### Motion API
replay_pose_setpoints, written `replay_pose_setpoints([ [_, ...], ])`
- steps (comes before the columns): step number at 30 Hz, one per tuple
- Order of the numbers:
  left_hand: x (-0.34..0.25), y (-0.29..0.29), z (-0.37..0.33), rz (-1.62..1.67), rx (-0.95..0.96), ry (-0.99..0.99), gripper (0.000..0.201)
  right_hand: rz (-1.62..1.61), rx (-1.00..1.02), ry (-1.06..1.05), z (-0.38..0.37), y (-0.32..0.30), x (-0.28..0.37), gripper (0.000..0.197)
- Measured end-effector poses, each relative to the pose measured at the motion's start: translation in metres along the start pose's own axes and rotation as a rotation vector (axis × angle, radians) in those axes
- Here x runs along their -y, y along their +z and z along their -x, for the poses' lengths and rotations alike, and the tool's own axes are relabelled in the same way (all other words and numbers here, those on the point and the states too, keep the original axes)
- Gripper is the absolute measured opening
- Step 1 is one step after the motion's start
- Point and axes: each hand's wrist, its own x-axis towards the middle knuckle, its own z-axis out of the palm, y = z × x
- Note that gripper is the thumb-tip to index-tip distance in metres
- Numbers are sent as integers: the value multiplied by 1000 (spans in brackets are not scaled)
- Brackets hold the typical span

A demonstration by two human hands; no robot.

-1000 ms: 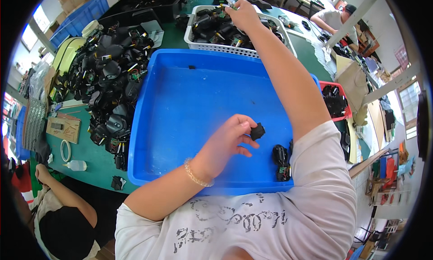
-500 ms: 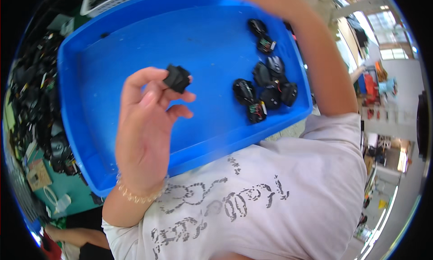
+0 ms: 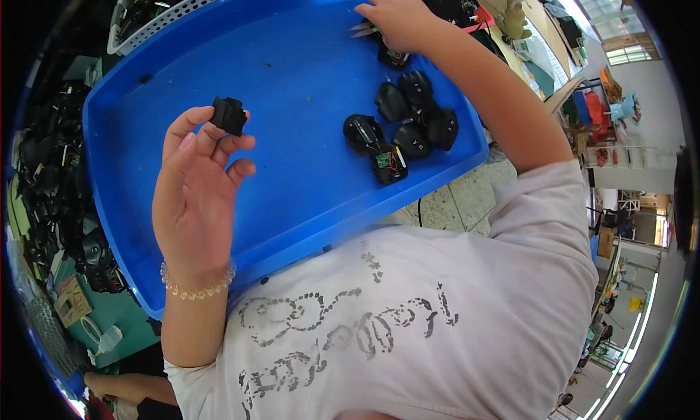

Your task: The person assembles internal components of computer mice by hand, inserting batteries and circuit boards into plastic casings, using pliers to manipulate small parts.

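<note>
My left hand (image 3: 195, 194) is raised over the left half of a blue tray (image 3: 284, 103). Its thumb and fingertips pinch a small black plastic piece (image 3: 229, 117) with a stepped outline; the other fingers curl loosely. At the far right of the tray my right hand (image 3: 399, 22) is closed round a metal tool with two pointed tips (image 3: 363, 30); the rest of the tool is hidden in the hand. Just below that hand lies an opened black casing (image 3: 392, 57) with a circuit board showing, partly covered by the hand.
Several black rounded casings (image 3: 415, 141) cluster in the tray's right side; one opened casing (image 3: 390, 165) shows a green board. A white perforated basket (image 3: 171, 12) stands behind. Many black parts (image 3: 51, 150) pile up on the left. Another person's arm (image 3: 131, 387) shows at lower left.
My right hand has come down from the upper edge, and the pointed metal tool now shows in it. The left hand, still pinching the black piece, appears further left; the whole view has shifted too.
</note>
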Motion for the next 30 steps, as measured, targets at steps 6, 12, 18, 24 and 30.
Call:
replay_pose_setpoints([
  [6, -2, -7, -6, -42, -20, 45, 36, 62, 342, -99, -20, -9, -7, 62],
  [12, -1, -8, -8, -48, -17, 4, 34, -313, 330, -26, -12, -39, -2, 50],
  [18, 1, 2, -7, -157, -163, 29, 37, -945, -220, -106, 1, -75, 24, 43],
  [24, 8, 9, -9, -291, -196, 59, 49, -1372, -242, -129, -1, -87, 58, 41],
  [30, 4, 12, -2, -431, 1, 184, 47, -1299, -257, -80, 24, -167, 99, 38],
])
